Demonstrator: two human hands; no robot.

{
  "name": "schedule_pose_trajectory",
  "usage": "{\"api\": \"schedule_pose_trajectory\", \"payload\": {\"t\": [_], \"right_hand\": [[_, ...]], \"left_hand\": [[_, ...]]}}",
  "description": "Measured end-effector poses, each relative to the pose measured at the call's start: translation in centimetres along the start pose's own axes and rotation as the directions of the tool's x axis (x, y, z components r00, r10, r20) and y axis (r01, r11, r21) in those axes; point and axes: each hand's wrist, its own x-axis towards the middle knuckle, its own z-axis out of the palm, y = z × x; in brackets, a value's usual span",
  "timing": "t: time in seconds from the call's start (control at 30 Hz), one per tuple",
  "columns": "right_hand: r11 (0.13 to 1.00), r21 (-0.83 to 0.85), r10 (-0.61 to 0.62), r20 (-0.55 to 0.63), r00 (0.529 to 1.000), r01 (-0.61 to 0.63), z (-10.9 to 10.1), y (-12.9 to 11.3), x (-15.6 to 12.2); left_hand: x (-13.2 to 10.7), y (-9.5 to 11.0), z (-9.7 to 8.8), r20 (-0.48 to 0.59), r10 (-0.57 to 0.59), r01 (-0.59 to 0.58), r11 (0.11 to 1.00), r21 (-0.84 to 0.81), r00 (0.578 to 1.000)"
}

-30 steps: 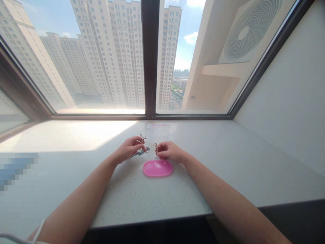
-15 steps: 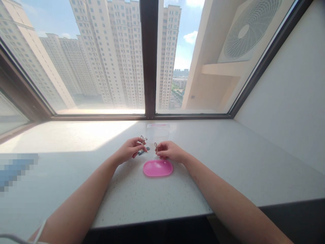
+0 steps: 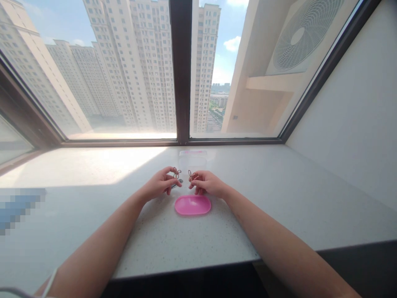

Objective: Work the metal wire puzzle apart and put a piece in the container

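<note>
Between the thumb and fingers of my left hand (image 3: 161, 182) is a thin brown looped bow (image 3: 176, 172). My right hand (image 3: 205, 182) pinches a similar brown bow (image 3: 190, 175), a short gap away. Both hands are above the pale countertop. Partly hidden under my left fingers lies a small dark, shiny object (image 3: 178, 183), too small to name for sure. Just in front of the hands sits a shallow pink oval tray or lid (image 3: 192, 205), with nothing visible in it.
A clear plastic box (image 3: 192, 159) with pink marks stands behind the hands, near the window frame (image 3: 182, 142). A pixelated blue patch (image 3: 18, 209) lies at the left. The counter's front edge (image 3: 186, 269) runs below, and a white cable (image 3: 49, 283) shows at lower left.
My left hand has shifted slightly right, covering more of the dark object. The bow in my right hand has moved up a little. Both bows are still held.
</note>
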Motion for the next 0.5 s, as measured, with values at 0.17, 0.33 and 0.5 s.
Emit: {"api": "schedule_pose_trajectory", "payload": {"t": [0.17,0.33,0.5], "right_hand": [[1.000,-0.005,-0.027,-0.012,1.000,0.027,0.05,0.02,0.10],[0.999,-0.027,-0.033,-0.029,0.999,0.032,0.09,0.01,0.12],[0.998,-0.052,-0.037,-0.026,0.999,0.036,0.00,0.17,0.12]], "left_hand": [[0.09,-0.03,0.09,0.007,0.005,-0.005,1.000,-0.007,1.000],[0.17,-0.21,0.11,0.007,0.010,-0.010,1.000,0.000,1.000],[0.20,-0.41,0.12,0.026,0.007,-0.007,1.000,0.007,1.000]]}}
